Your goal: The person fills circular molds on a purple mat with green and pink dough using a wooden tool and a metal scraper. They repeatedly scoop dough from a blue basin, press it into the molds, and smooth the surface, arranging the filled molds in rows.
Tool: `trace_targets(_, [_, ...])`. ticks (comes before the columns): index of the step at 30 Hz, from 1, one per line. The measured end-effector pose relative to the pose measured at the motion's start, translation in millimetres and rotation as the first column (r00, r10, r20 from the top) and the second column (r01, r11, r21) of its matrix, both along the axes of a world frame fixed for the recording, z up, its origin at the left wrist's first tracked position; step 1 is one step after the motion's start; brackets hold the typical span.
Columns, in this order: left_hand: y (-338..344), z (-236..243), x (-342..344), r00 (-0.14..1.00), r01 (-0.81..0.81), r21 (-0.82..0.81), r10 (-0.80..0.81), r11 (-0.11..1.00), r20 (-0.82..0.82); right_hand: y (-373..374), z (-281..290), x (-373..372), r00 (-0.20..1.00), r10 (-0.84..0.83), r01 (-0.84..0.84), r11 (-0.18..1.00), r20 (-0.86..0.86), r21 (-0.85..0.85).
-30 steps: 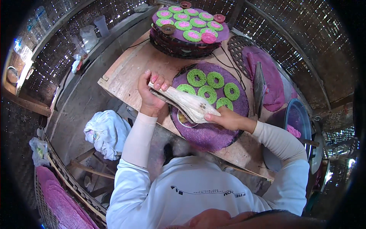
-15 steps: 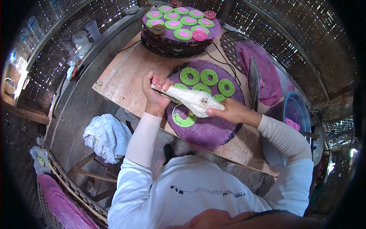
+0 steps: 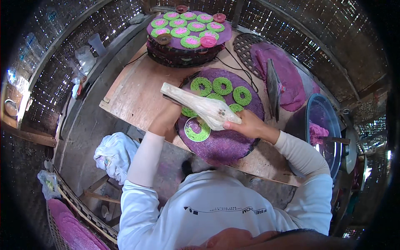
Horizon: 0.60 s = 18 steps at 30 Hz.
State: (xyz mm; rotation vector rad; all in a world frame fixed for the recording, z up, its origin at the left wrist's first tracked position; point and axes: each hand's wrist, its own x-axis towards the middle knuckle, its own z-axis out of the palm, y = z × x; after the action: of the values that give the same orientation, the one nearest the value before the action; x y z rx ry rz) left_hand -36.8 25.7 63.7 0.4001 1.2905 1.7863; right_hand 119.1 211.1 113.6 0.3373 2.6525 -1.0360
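My right hand (image 3: 246, 123) grips the wide end of a long, pale, tapered tool (image 3: 208, 107) with a darker strip beneath its narrow end. My left hand (image 3: 166, 118) is under that narrow end, its fingers hidden. Below them lies a round purple mat (image 3: 221, 146) bearing several green lacy rings (image 3: 242, 95). Near the mat's left side, under the tool, a thin white circular ring (image 3: 186, 132) surrounds a partly formed green ring (image 3: 199, 133).
A stacked tray (image 3: 183, 56) behind holds green-and-pink pieces and small cups on the wooden table (image 3: 129, 91). At right are a board (image 3: 273, 91), pink material (image 3: 285, 79) and a blue bucket (image 3: 312, 106). A white cloth (image 3: 116, 154) lies lower left.
My left hand has dropped lower, its fingers passing out of sight beneath the tool. The tool's narrow end shifted slightly left and up. More green material shows inside the white ring than one second ago.
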Motion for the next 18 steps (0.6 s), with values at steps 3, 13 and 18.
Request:
trace_targets(3, [8.6, -46.8, 1.9, 0.956, 0.093, -0.348, -0.181, 0.933, -0.231, 0.4, -3.5, 2.4, 1.0, -0.012, 0.012, 1.0, 0.017, 0.017])
trace_targets(13, [7.2, -56.6, 15.9, 0.835, -0.125, -0.426, -0.137, 0.896, -0.533, 11.0, -8.5, 7.9, 0.991, -0.084, 0.08, 0.996, -0.104, -0.039])
trace_targets(18, [-24.8, -18.8, 39.0, 0.16, -0.228, -0.599, -0.577, 0.768, -0.801, 22.9, -13.2, 10.9, 0.979, -0.139, 0.134, 0.99, -0.148, -0.043])
